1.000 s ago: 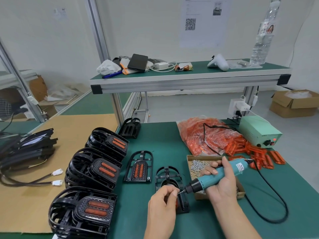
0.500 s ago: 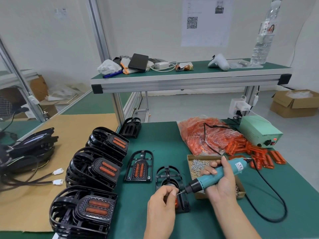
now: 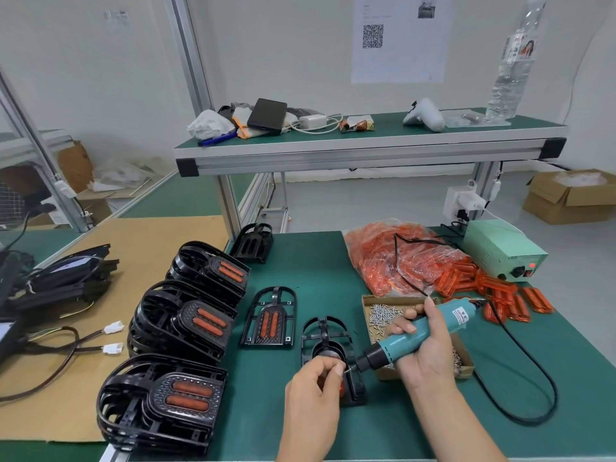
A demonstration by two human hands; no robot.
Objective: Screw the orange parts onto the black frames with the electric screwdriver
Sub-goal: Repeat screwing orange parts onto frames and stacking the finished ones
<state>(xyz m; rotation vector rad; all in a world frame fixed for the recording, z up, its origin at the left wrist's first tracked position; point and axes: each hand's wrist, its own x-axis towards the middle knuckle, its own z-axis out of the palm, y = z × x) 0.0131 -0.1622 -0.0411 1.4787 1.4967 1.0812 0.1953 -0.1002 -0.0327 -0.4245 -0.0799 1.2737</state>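
Both hands meet at black frame, bare mat beyond.

A black power bank, a white charger and a white controller are seen on the upper shelf. A clear bottle is stood at its right end.

Bench mat dark green. Frames black; stacked frames carry orange inserts behind dotted black surrounds. Screwdriver teal, black nose, white label. Loose orange parts translucent. Power box pale mint. Cardboard sheet tan.
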